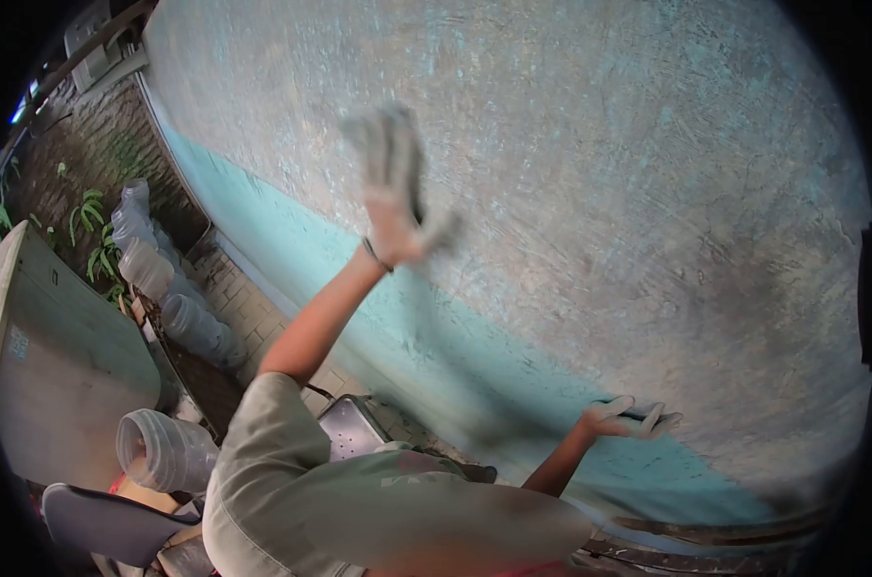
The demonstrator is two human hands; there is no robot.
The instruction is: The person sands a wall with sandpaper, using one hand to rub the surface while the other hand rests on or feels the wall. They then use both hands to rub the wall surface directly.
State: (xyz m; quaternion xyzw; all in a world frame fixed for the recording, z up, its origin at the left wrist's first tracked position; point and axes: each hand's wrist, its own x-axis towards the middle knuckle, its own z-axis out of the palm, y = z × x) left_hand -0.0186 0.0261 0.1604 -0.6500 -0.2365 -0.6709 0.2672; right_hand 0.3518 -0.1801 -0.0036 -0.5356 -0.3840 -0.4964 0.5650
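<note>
Wall (590, 192), grey over turquoise: before both your hands, contact unclear. Your left hand (391, 197): raised, blurred, fingers outstretched. Your right hand (611, 421): lower, fingers part-curled; grip cannot be told.

Along the wall (590, 192), open room lies between left hand (392, 183) and right hand (633, 420); at left, plastic containers (197, 332) and a large panel (75, 375) obstruct passage.

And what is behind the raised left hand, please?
Behind the left hand, the rough, patchy wall shows around it; whatever lies directly behind the hand is covered.
</note>
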